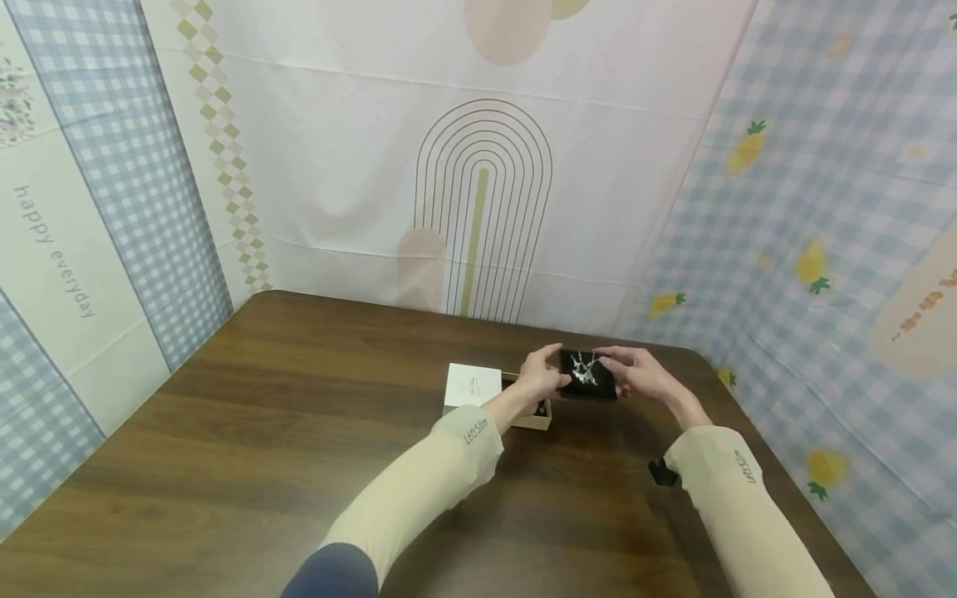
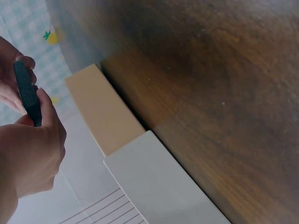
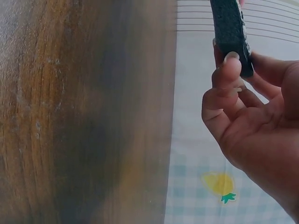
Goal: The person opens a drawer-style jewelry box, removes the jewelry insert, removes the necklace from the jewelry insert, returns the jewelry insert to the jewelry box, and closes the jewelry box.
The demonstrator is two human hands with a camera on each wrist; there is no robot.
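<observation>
A thin black foam pad (image 1: 601, 388) is held up by both hands above the table. Across its top face lies a silver chain necklace (image 1: 584, 369). My left hand (image 1: 540, 374) grips the pad's left end between thumb and fingers. At the opposite end, the fingers and thumb of my right hand (image 3: 261, 116) pinch the pad (image 3: 230, 28), which appears edge-on in the right wrist view. Just left of and below the pad stands a white box sleeve (image 1: 473, 384) with small print on top. A tan drawer (image 2: 105, 109) is slid partway out of it, with dark contents partly hidden by my left wrist.
The brown wooden table (image 1: 299, 399) has rounded back corners. Behind it hangs a pale printed cloth (image 1: 336, 166), with blue checked cloth (image 1: 807, 191) along the right side. A small black device (image 1: 662, 472) sits at my right wrist.
</observation>
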